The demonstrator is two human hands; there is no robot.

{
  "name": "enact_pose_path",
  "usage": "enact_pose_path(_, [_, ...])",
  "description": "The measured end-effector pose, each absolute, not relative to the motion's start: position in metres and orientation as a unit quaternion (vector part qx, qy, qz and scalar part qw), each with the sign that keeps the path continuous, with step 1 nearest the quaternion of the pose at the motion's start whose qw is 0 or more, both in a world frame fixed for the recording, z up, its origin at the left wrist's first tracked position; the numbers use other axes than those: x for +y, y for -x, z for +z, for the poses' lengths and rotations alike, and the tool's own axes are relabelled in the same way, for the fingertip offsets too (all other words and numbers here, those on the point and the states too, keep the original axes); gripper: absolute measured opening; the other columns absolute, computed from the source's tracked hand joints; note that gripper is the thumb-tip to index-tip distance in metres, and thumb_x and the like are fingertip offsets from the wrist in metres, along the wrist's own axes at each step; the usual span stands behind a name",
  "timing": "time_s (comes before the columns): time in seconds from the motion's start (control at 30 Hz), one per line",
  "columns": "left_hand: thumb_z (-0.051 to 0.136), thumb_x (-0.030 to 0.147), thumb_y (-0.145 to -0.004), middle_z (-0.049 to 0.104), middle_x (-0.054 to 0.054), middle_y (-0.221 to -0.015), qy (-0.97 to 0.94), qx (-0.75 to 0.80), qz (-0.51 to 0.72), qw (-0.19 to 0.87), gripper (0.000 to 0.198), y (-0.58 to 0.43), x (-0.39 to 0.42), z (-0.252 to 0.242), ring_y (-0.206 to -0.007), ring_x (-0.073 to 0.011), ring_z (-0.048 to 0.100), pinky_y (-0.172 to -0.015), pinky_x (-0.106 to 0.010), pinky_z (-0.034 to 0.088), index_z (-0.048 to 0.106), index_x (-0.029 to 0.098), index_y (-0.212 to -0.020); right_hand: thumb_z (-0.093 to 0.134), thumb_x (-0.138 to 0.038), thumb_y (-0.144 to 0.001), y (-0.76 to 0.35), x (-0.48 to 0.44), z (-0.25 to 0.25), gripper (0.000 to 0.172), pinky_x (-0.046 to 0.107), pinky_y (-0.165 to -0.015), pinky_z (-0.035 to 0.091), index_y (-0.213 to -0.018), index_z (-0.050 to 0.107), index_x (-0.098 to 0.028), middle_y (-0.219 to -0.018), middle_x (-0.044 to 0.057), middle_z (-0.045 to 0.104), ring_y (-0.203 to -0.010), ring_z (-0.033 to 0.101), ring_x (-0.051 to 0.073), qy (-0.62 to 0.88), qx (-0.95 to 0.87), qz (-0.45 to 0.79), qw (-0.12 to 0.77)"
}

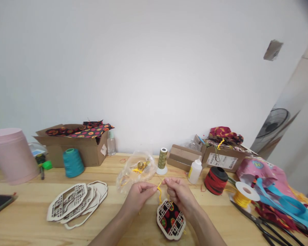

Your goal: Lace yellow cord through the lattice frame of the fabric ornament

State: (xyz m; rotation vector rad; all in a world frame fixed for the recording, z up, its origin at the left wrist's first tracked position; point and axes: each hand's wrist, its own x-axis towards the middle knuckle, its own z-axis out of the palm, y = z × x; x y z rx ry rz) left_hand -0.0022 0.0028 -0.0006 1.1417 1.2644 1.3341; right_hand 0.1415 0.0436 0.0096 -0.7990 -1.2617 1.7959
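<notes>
The cord (159, 190) loops between both hands, just above the ornament (170, 218) at the near middle of the table (28, 222). The left hand (138, 195) and right hand (180, 195) each pinch it with narrow fingers. A short, taut span would likely be easier to control. A bottle (194, 171) stands just beyond.

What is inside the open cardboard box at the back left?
Dark fabric pieces with red and orange dots lie over the cardboard box rim; anything deeper is hidden.
</notes>
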Motion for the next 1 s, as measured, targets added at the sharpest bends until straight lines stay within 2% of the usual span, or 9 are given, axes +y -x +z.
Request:
enact_pose_path(0.07, [0.065, 0.027, -0.057, 0.065, 0.001, -0.055, -0.482, 0.507, 0.551, 0.455, 0.013, 0.002, 0.003, -0.002, -0.052, -0.0113, 0.05, -0.051, -0.02, 0.038, 0.069, 0.016, -0.062, 0.059, -0.038, -0.064, -0.139, 0.044, 0.006, 0.027, 0.018, -0.033, 0.004, -0.066, 0.052, -0.013, -0.038, -0.013, 0.016, -0.035, 0.007, 0.003, 0.317, -0.479, 0.714, 0.399])
enact_pose_path(0.17, [0.065, 0.027, -0.057, 0.069, -0.001, -0.062, -0.498, 0.501, 0.556, 0.439, 0.013, 0.003, 0.004, -0.004, -0.061, -0.0157, 0.055, -0.06, -0.023, 0.042, 0.07, 0.017, -0.062, 0.059, -0.038, -0.063, -0.136, 0.046, 0.001, 0.026, 0.018, -0.032, 0.003, -0.064, 0.05, -0.014, -0.035, -0.014, 0.017, -0.033, 0.007, 0.002, 0.322, -0.467, 0.72, 0.4])
enact_pose_path(0.33, [0.064, 0.03, -0.058, 0.07, -0.003, -0.064, -0.505, 0.506, 0.548, 0.434, 0.018, 0.003, 0.005, -0.005, -0.06, -0.0172, 0.058, -0.058, -0.025, 0.044, 0.069, 0.016, -0.066, 0.06, -0.036, -0.062, -0.136, 0.049, -0.001, 0.025, 0.018, -0.032, 0.002, -0.061, 0.051, -0.013, -0.03, -0.014, 0.021, -0.03, 0.007, 0.001, 0.338, -0.468, 0.702, 0.417])
enact_pose_path(0.5, [0.062, 0.032, -0.06, 0.07, -0.003, -0.069, -0.51, 0.514, 0.545, 0.422, 0.021, 0.005, 0.006, -0.005, -0.068, -0.018, 0.059, -0.064, -0.025, 0.044, 0.069, 0.015, -0.07, 0.062, -0.035, -0.06, -0.137, 0.048, 0.002, 0.025, 0.018, -0.032, 0.002, -0.058, 0.054, -0.011, -0.029, -0.014, 0.023, -0.029, 0.008, 0.0, 0.342, -0.474, 0.692, 0.423])
enact_pose_path(0.67, [0.063, 0.032, -0.059, 0.069, -0.003, -0.067, -0.526, 0.521, 0.527, 0.417, 0.02, 0.005, 0.006, -0.005, -0.065, -0.0183, 0.058, -0.063, -0.025, 0.043, 0.068, 0.013, -0.065, 0.063, -0.035, -0.059, -0.134, 0.047, 0.001, 0.025, 0.018, -0.032, 0.002, -0.057, 0.053, -0.011, -0.029, -0.014, 0.023, -0.029, 0.008, 0.0, 0.34, -0.465, 0.696, 0.428])
enact_pose_path(0.87, [0.061, 0.033, -0.061, 0.069, -0.003, -0.068, -0.532, 0.528, 0.511, 0.42, 0.021, 0.005, 0.005, -0.005, -0.065, -0.0179, 0.058, -0.062, -0.025, 0.042, 0.068, 0.014, -0.067, 0.063, -0.034, -0.06, -0.136, 0.048, 0.001, 0.024, 0.017, -0.032, 0.001, -0.058, 0.052, -0.012, -0.03, -0.014, 0.02, -0.031, 0.007, 0.0, 0.33, -0.442, 0.717, 0.425])
enact_pose_path(1.0, [0.06, 0.033, -0.062, 0.069, -0.003, -0.069, -0.534, 0.535, 0.512, 0.409, 0.022, 0.007, 0.006, -0.006, -0.066, -0.0184, 0.057, -0.062, -0.025, 0.042, 0.068, 0.013, -0.068, 0.062, -0.032, -0.061, -0.142, 0.044, 0.011, 0.023, 0.017, -0.033, 0.003, -0.063, 0.054, -0.011, -0.037, -0.013, 0.02, -0.034, 0.008, 0.001, 0.301, -0.42, 0.76, 0.394])
